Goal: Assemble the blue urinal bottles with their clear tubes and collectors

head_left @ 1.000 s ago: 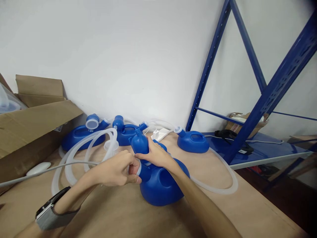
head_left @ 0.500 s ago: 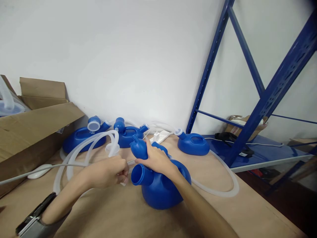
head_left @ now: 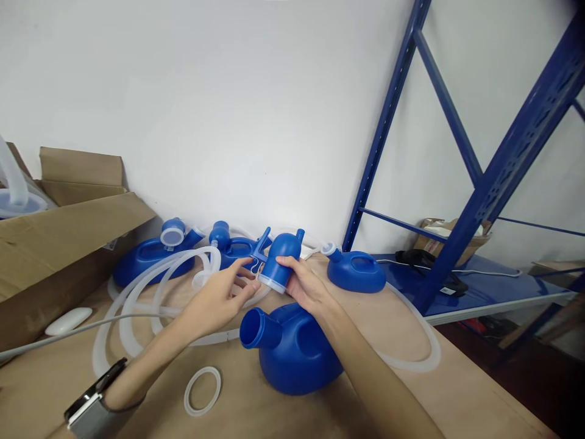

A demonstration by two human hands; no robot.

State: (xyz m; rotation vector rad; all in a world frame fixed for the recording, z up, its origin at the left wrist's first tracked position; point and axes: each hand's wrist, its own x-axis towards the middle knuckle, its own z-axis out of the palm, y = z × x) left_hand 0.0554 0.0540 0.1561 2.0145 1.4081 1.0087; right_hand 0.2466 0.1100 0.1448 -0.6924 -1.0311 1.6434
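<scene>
My right hand point(head_left: 304, 285) is closed around a blue domed cap point(head_left: 284, 251) with a short spout on top and a white rim at its lower end. Close against that rim is my left hand point(head_left: 228, 289), its thumb and fingers apart; whether its fingertips touch the cap is unclear. A thin pale cord and a blue clip-like piece point(head_left: 262, 246) hang beside the cap. Below stands a blue jug point(head_left: 297, 360), its bare round mouth facing left. On the table nearer me lies a white ring point(head_left: 187, 396).
Several other blue jugs, including one at right point(head_left: 356, 272), stand along the wall. Clear hoses point(head_left: 125, 329) loop across the left side. An open cardboard box point(head_left: 68, 228), a white oval object point(head_left: 68, 321) and a blue shelf frame point(head_left: 450, 244) flank the table.
The cap has turned in my right hand, and its white-rimmed end now faces down-left. My left hand has come up to the rim, fingers spreading. A white ring now shows on the table.
</scene>
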